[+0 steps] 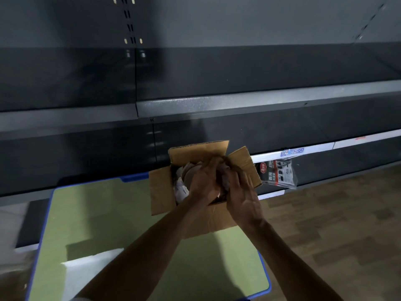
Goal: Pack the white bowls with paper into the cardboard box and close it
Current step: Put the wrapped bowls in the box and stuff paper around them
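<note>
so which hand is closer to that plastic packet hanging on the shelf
The right hand. It is at the right side of the open cardboard box, the side facing the plastic packet. The left hand is over the middle of the box, farther from the packet.

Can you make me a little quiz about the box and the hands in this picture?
1. True or false: the box flaps are shut.
2. Where are both hands? A) on the shelf B) in the box C) on the floor
3. What colour is the table top?

Key: 1. False, the flaps stand open. 2. B, the left hand and right hand reach into the box, among the paper. 3. Green, with a blue rim.
</note>
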The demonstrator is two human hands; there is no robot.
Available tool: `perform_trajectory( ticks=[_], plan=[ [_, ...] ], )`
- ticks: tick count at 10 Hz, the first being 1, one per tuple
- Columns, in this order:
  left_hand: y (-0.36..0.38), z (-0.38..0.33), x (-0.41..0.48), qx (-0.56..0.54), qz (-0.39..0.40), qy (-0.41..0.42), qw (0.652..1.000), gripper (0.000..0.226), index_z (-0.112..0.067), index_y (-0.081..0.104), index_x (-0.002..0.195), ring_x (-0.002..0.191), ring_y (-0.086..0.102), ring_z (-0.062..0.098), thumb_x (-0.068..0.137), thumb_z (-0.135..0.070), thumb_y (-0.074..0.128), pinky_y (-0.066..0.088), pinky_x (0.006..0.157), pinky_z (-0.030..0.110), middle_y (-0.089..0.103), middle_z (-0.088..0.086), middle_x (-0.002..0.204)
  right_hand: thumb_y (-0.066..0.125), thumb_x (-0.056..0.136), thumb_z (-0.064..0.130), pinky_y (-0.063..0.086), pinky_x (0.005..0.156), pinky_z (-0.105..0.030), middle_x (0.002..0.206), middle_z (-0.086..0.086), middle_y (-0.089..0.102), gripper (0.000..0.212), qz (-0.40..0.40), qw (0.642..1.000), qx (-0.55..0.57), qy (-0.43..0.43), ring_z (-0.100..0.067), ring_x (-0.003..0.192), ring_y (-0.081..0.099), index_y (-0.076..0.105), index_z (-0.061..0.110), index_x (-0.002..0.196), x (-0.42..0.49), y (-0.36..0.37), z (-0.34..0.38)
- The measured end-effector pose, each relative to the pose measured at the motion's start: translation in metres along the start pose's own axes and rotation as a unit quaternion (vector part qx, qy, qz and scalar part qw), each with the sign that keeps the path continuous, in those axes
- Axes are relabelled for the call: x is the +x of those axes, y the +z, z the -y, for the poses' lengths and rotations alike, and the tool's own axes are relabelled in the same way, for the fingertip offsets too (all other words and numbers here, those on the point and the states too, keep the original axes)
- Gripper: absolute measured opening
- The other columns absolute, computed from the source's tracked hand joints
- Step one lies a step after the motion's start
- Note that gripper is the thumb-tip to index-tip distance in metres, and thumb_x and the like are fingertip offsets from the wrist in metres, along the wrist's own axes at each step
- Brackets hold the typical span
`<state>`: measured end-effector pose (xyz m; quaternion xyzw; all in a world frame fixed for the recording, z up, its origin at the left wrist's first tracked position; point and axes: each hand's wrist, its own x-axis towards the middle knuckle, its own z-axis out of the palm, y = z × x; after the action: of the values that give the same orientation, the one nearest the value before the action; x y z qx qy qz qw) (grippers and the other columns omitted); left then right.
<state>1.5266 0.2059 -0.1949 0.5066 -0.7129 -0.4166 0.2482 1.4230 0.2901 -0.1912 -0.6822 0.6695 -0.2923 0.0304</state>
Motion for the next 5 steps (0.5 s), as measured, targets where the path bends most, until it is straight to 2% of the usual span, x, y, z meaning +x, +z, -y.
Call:
perform_trajectory(
  ticks=[1,2,3,4,5],
  plan=[
    [-0.005,0.007,0.006,0.185,0.008,0.153,0.971,0.031,-0.024,0.063,0.123,0.116,0.059,0.020,0.094,-0.032,0.058,0.044,0.101,0.032,0.064,0.002,0.125,0.041,0.097,0.022,0.053,0.071,-0.042,0.116,-0.012,0.055,0.035,0.000,0.999,0.028,0.026,-0.030,0.098,0.056,0.057,0.009,0.125,-0.002,-0.005,0.006],
    [-0.025,0.001,0.011,0.182,-0.010,0.152,0.971,0.022,-0.020,0.068,0.111,0.095,0.064,0.014,0.096,-0.030,0.056,0.042,0.068,0.018,0.069,-0.002,0.106,0.044,0.095,0.020,0.051,0.073,-0.037,0.109,0.003,0.054,0.027,-0.043,0.996,0.075,0.020,-0.028,0.093,0.056,0.061,0.013,0.115,0.005,-0.022,0.015],
    [-0.035,-0.002,0.019,0.144,0.013,0.150,0.978,0.018,-0.018,0.070,0.103,0.083,0.065,0.015,0.098,-0.020,0.053,0.043,0.061,0.020,0.069,-0.001,0.098,0.040,0.087,0.015,0.038,0.074,-0.029,0.104,0.010,0.053,0.030,-0.045,0.994,0.081,0.055,-0.024,0.088,0.051,0.059,0.012,0.109,0.011,-0.034,0.018],
    [-0.043,-0.005,0.019,0.073,0.068,0.113,0.989,0.018,-0.017,0.065,0.112,0.083,0.064,0.010,0.096,-0.013,0.057,0.043,0.065,0.015,0.066,-0.006,0.101,0.041,0.085,0.006,0.029,0.068,-0.021,0.107,-0.001,0.059,0.037,-0.012,0.990,0.075,0.116,-0.019,0.087,0.047,0.057,0.018,0.115,0.014,-0.031,0.012],
    [-0.045,-0.010,0.015,0.018,0.132,0.158,0.978,0.033,-0.018,0.059,0.123,0.089,0.062,0.003,0.091,-0.013,0.065,0.051,0.074,0.017,0.061,-0.009,0.111,0.045,0.087,0.001,0.033,0.070,-0.021,0.098,0.015,0.059,0.036,-0.029,0.989,0.087,0.119,-0.014,0.088,0.045,0.060,0.020,0.114,0.016,-0.033,0.016]
  ],
)
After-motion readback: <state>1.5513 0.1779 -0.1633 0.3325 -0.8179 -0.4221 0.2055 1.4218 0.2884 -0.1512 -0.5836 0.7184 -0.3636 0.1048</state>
